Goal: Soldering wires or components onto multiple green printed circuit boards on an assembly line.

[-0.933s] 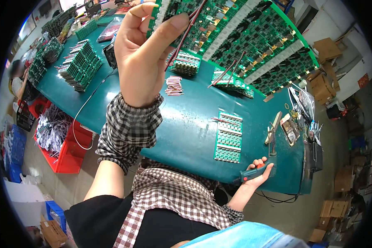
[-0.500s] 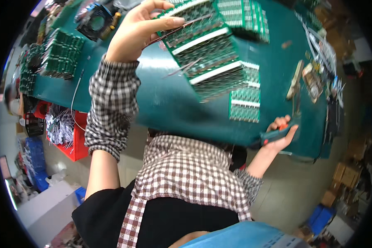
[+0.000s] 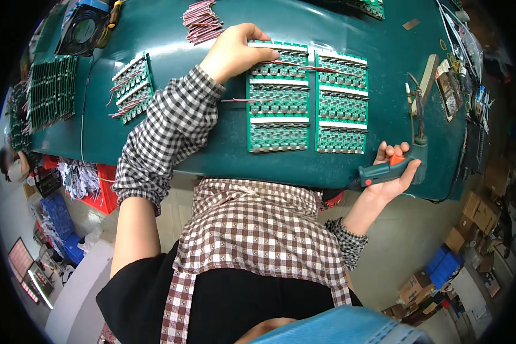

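Observation:
My left hand (image 3: pixel 239 51) pinches the upper left corner of a green circuit board panel (image 3: pixel 279 109), which lies on the table with white strips across it. Thin red and pinkish wires lie over this panel; one pale wire sticks out past its left edge. Close beside it on the right is a second, similar circuit board panel (image 3: pixel 342 109), crossed near its top by red-and-black wires. Off to the right, my right hand (image 3: pixel 393 169) is wrapped around a green soldering gun (image 3: pixel 378 174) with an orange trigger. Its metal front points away from me.
A bundle of cut wires (image 3: pixel 202 23) lies beyond my left hand. A smaller wired board (image 3: pixel 133 89) and a board stack (image 3: pixel 51 94) are on the left. A wooden strip (image 3: pixel 429 77) lies at right. A red bin (image 3: pixel 100 192) with wires stands below the table's left edge.
My left hand has brought the tilted, raised panel down flat beside the other panel. The view has shifted, showing the wire bundle. My right hand keeps hold of the soldering gun.

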A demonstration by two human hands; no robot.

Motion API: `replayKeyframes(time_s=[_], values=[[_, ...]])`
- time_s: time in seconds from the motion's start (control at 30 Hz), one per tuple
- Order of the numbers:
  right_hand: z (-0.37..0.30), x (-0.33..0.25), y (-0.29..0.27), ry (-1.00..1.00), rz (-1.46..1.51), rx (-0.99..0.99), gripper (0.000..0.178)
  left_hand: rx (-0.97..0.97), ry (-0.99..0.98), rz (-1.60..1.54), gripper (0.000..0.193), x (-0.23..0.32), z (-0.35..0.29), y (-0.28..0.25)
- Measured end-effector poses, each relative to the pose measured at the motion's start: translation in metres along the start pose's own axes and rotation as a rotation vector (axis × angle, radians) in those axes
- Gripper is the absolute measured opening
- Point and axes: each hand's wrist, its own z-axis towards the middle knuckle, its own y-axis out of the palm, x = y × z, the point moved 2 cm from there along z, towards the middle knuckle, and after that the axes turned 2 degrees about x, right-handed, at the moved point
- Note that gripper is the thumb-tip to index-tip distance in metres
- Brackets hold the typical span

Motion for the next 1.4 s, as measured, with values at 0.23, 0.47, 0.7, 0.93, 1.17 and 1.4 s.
replayKeyframes(time_s=[0.23,0.47,0.7,0.93,1.17,1.4], values=[[0.000,0.014,0.024,-0.030,-0.074,-0.082,0.043,0.321,0.336,0.393,0.035,0.021,-0.013,0.015],[-0.013,0.011,0.035,-0.080,-0.218,-0.017,0.040,0.369,0.376,0.434,0.028,0.032,-0.025,0.021],[-0.016,0.009,0.034,-0.060,-0.249,-0.025,0.039,0.413,0.421,0.481,0.025,0.041,-0.028,0.026],[-0.016,0.006,0.037,-0.077,-0.268,-0.022,0.038,0.406,0.413,0.486,0.025,0.044,-0.030,0.031],[-0.009,0.010,0.032,0.029,-0.123,-0.057,0.039,0.557,0.622,0.355,0.020,0.066,-0.040,0.015],[-0.019,-0.013,0.032,-0.053,-0.094,0.056,0.038,0.568,0.438,0.422,0.018,0.028,-0.055,-0.041]])
